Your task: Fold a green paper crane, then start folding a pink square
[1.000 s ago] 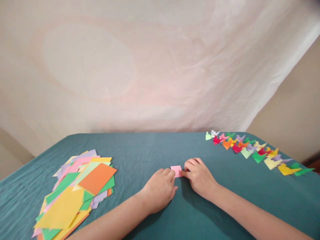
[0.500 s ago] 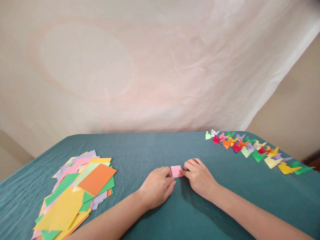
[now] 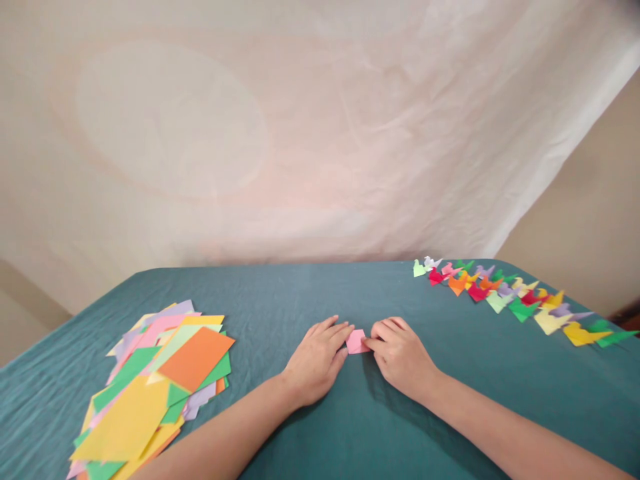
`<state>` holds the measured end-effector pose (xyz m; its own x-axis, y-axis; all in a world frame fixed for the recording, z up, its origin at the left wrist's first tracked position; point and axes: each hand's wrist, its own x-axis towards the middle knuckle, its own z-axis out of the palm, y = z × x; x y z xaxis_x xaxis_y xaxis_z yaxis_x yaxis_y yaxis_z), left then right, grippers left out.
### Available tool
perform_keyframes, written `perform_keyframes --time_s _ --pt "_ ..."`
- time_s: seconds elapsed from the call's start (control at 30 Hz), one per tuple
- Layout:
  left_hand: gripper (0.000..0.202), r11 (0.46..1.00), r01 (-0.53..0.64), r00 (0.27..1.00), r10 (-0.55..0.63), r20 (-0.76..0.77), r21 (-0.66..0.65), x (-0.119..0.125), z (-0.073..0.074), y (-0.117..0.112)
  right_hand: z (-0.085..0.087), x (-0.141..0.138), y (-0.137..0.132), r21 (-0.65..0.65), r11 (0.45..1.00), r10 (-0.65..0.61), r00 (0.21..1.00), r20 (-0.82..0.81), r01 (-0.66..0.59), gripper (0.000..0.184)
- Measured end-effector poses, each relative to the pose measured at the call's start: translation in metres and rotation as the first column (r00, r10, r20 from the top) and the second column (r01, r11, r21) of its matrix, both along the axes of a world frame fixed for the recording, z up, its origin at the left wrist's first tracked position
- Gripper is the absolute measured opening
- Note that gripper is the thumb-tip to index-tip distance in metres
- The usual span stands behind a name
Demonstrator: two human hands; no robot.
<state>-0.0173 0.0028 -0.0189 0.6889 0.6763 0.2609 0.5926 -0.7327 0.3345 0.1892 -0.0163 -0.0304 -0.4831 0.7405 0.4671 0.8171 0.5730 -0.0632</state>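
A small folded piece of pink paper (image 3: 357,342) lies on the teal tablecloth between my two hands. Its top left corner now looks slanted. My left hand (image 3: 320,353) has its thumb and index finger at the paper's left edge, while the other fingers stretch forward over the cloth. At the right edge, my right hand (image 3: 399,350) pinches the paper between thumb and curled fingers. The fingertips cover parts of both side edges, so the folds there are hidden.
To the left lies a loose pile of coloured paper sheets (image 3: 195,360) in orange, yellow, green, pink and purple. Several folded paper birds (image 3: 525,310) stand in slanting rows at the right. A pale cloth (image 3: 310,133) hangs behind the teal-covered table (image 3: 280,293).
My left fingers have straightened and spread from a curled hold. The pink paper's upper left corner has gone from square to slanted. My right hand keeps its pinch. The view has shifted slightly.
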Motion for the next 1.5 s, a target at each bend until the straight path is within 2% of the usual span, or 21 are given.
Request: perform_keyframes --time_s 0.37,0.63,0.9,1.07,1.27,1.5 --pt "0.043 1.000 0.018 0.997 -0.018 0.073 0.001 0.000 0.001 -0.003 0.007 -0.007 -0.007 -0.084 0.995 -0.059 0.995 -0.077 0.053 0.013" --pt "0.037 0.998 0.045 0.987 -0.038 0.156 -0.042 0.001 0.008 -0.004 0.005 -0.006 -0.007 -0.136 0.989 -0.073 0.992 -0.104 0.058 0.011" --pt "0.022 1.000 0.014 0.982 -0.012 0.189 -0.007 0.000 -0.001 0.003 0.005 -0.006 -0.005 -0.153 0.987 -0.069 0.982 -0.177 0.042 0.011" --pt "0.016 0.999 -0.015 0.992 0.009 0.129 0.043 -0.001 0.001 0.004 0.006 -0.009 -0.007 -0.197 0.980 -0.071 0.972 -0.223 0.027 0.007" --pt "0.014 0.994 -0.029 0.998 0.023 0.058 0.110 -0.001 0.007 -0.001 0.009 -0.015 -0.013 -0.190 0.982 -0.044 0.974 -0.220 0.002 0.011" --pt "0.015 0.993 0.032 0.990 -0.047 0.130 0.112 0.000 0.008 -0.002 0.007 -0.014 -0.013 -0.173 0.985 -0.001 0.986 -0.165 -0.028 0.013"
